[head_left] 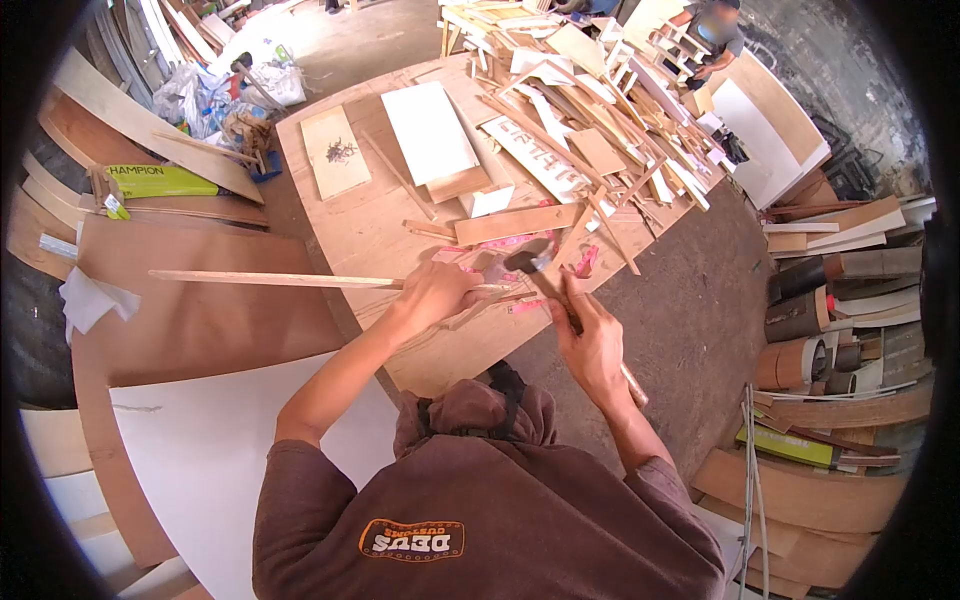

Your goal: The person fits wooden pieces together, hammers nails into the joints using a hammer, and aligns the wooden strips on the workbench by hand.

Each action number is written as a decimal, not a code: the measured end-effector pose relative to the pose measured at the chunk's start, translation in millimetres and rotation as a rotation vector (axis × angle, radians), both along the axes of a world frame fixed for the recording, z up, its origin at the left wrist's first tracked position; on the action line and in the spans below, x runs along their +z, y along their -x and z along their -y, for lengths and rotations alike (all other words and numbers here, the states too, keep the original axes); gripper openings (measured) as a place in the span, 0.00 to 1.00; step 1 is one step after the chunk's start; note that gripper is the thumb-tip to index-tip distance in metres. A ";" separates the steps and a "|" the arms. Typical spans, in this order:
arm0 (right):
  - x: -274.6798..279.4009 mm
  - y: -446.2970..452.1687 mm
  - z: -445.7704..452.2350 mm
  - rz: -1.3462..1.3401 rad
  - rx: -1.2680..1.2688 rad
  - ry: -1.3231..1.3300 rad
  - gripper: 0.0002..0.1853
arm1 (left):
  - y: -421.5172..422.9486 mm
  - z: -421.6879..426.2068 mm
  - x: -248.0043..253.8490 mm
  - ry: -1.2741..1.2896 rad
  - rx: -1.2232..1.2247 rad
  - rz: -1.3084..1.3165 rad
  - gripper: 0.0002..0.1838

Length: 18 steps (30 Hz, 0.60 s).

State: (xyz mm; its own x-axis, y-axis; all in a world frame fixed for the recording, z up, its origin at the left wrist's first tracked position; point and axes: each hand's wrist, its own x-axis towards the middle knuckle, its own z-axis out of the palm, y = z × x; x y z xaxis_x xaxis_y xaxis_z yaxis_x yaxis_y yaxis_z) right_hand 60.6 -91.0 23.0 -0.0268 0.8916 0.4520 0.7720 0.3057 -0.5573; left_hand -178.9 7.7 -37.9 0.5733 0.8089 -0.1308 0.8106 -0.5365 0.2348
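Note:
My left hand (437, 292) is closed round a long thin wood strip (280, 278), whose free end reaches far to the left past the table edge. In my right hand (590, 335) is a hammer (543, 280), its dark head just right of the strip's near end. Both hands are over the near part of the plywood table (425, 365). Pink pieces (587, 260) and small wood offcuts lie around the hammer head. Beyond them rests a flat brown board (520, 223).
Scrap wood (600, 110) is piled at the table's far right, beside a white panel (430, 130) and a small board (335, 150) with dark bits. A co-worker (708, 40) is at the back right. Stacked boards (840, 500) line the right side.

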 end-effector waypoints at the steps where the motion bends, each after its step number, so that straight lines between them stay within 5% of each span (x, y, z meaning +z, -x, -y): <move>1: -2.9 -1.6 -0.4 0.001 -0.004 -0.002 0.23 | -0.1 1.8 0.4 -0.020 0.023 0.048 0.18; 3: -11.3 -6.8 -3.8 0.266 0.051 0.153 0.23 | 0.2 5.4 -0.4 -0.054 0.008 0.072 0.18; 9: -3.6 4.9 -0.3 0.057 -0.006 0.016 0.23 | 1.6 5.9 3.5 -0.030 0.029 0.060 0.18; 12: -17.2 2.2 1.3 0.286 0.033 0.163 0.24 | 3.8 7.6 -5.1 -0.174 -0.011 0.174 0.16; 14: -11.0 3.3 -2.0 0.114 -0.002 0.089 0.23 | 4.5 -0.8 -11.3 -0.349 -0.043 0.292 0.18; 16: -2.4 10.3 3.3 0.059 -0.020 0.086 0.22 | 4.0 5.9 -1.5 -0.083 0.019 0.152 0.18; 18: -4.2 10.5 5.7 0.000 -0.043 0.078 0.22 | 5.1 4.8 -8.7 -0.139 -0.005 0.171 0.18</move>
State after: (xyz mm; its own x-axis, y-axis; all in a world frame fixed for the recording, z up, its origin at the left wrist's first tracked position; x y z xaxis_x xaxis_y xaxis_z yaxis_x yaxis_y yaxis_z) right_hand 50.1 -96.8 18.7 0.0119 0.9244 0.3814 0.7836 0.2283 -0.5778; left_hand -184.0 2.8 -46.5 0.5815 0.8094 0.0817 0.7626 -0.5773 0.2919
